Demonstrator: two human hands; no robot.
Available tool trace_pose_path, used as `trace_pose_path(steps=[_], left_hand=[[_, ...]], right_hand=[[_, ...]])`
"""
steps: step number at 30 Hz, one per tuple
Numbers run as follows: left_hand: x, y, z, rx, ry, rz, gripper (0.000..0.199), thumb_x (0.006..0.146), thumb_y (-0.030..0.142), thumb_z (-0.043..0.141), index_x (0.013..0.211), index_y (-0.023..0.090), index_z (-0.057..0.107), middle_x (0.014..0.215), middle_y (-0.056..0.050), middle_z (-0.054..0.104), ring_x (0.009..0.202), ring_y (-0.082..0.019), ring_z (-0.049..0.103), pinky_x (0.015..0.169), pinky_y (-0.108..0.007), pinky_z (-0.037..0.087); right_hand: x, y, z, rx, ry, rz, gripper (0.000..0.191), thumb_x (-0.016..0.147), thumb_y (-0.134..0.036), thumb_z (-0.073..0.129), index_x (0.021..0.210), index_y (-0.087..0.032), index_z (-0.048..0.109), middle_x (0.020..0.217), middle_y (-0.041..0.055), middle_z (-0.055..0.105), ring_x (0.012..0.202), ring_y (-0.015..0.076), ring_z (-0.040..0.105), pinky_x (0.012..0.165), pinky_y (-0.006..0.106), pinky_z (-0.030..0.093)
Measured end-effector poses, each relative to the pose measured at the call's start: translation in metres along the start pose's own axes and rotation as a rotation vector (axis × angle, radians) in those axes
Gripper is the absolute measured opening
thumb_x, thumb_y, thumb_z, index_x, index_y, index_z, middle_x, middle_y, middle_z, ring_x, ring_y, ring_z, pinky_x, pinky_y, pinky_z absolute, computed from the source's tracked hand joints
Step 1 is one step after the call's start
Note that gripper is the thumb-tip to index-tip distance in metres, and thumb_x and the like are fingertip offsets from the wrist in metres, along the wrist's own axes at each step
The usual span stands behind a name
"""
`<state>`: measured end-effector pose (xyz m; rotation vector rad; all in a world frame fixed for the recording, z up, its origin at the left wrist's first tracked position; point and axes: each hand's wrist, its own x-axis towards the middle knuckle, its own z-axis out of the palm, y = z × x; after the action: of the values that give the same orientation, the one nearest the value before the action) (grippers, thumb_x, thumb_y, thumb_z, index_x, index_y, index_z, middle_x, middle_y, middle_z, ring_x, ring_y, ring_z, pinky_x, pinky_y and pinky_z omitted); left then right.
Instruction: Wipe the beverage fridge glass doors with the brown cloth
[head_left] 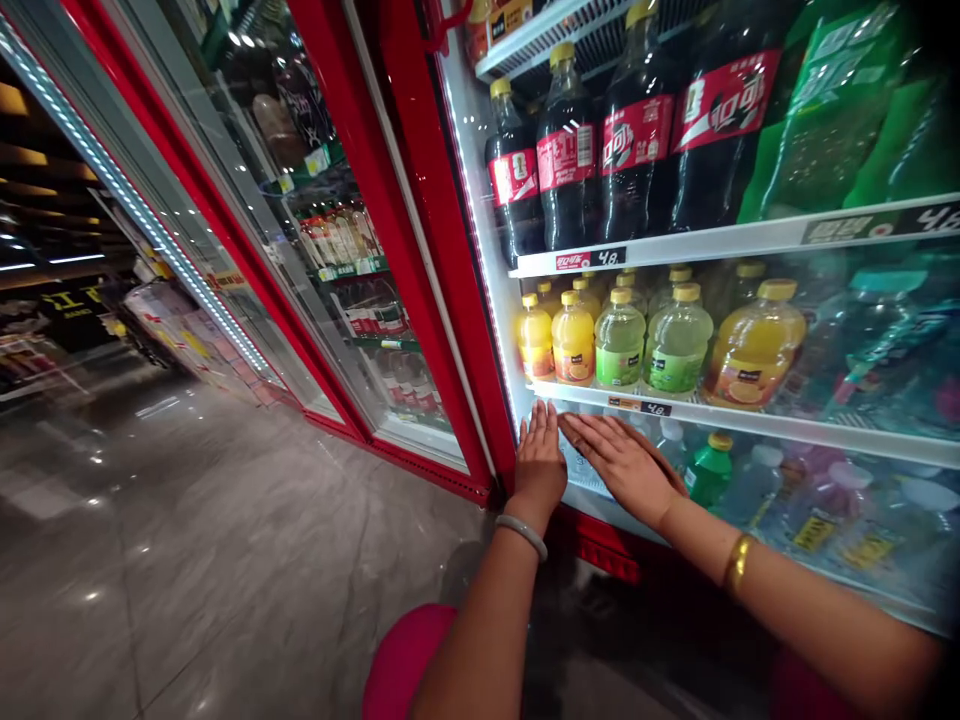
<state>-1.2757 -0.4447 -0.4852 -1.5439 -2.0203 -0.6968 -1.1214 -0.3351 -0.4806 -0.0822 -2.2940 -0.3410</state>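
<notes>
Refrigerator with a red frame and lit interior fills the view ahead of you, standing on a glossy grey floor. A white upper shelf carries dark cola bottles with red labels, yellow caps on those whose tops show. Below it, a white lower shelf holds rounded clear bottles of yellow juice and of pale green juice, all upright. Under that stands a smaller green bottle with a yellow cap, right of your hands.

Your left hand is open, fingers straight, pointing up at the lower shelf's front edge. Your right hand is flat just beside it, fingers together and aimed left. Neither appears to hold anything; whether they touch glass or a bottle, you cannot tell from here. A grey bangle circles your left wrist, a gold one your right.

The step looks like a low reach at the refrigerator front; gripping any bottle would call for curling your fingers.
</notes>
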Motion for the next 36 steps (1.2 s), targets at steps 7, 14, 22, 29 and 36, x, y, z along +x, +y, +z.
trace_pose_path(steps=[7,14,22,29,36], left_hand=[[0.002,-0.013,-0.004,-0.037,-0.014,-0.135,0.064,0.094,0.004,0.039,0.159,0.006,0.039,0.164,-0.020,0.040,0.156,-0.025,0.032,0.129,-0.047,0.033],[0.004,-0.035,-0.012,-0.051,0.013,-0.195,0.065,0.094,0.003,0.036,0.158,0.005,0.039,0.165,-0.020,0.039,0.158,-0.024,0.029,0.130,-0.048,0.031],[0.006,-0.044,-0.006,-0.075,0.035,-0.207,0.064,0.095,0.008,0.040,0.159,0.012,0.039,0.164,-0.018,0.042,0.158,-0.026,0.029,0.130,-0.052,0.032],[0.004,-0.040,-0.014,-0.109,0.039,-0.174,0.078,0.088,0.002,0.041,0.164,0.014,0.028,0.170,-0.017,0.030,0.160,-0.023,0.019,0.131,-0.049,0.027],[0.019,-0.048,-0.025,-0.136,0.084,-0.302,0.071,0.097,0.013,0.041,0.165,0.012,0.021,0.174,-0.018,0.017,0.162,-0.022,0.003,0.132,-0.050,0.021]], right_hand=[[0.038,-0.016,0.027,0.010,0.004,-0.029,0.072,0.100,-0.007,0.041,0.167,-0.017,0.018,0.167,0.0099,0.038,0.158,0.0246,0.030,0.126,0.051,0.037],[0.034,-0.012,0.021,0.069,-0.064,-0.092,0.068,0.100,-0.007,0.041,0.165,-0.021,0.028,0.167,0.0059,0.040,0.156,0.0213,0.035,0.127,0.047,0.037],[0.075,-0.021,0.058,0.089,-0.042,-0.083,0.051,0.101,-0.012,0.045,0.151,-0.012,0.051,0.165,0.0111,0.042,0.157,0.0243,0.032,0.129,0.048,0.033],[0.044,-0.009,0.037,0.106,-0.101,-0.140,0.055,0.099,-0.009,0.045,0.153,-0.016,0.049,0.162,0.0099,0.047,0.155,0.0221,0.037,0.128,0.048,0.035],[0.058,-0.020,0.050,0.144,-0.115,-0.045,0.053,0.099,-0.009,0.044,0.151,-0.014,0.052,0.165,0.0102,0.043,0.157,0.0236,0.033,0.130,0.051,0.030]])
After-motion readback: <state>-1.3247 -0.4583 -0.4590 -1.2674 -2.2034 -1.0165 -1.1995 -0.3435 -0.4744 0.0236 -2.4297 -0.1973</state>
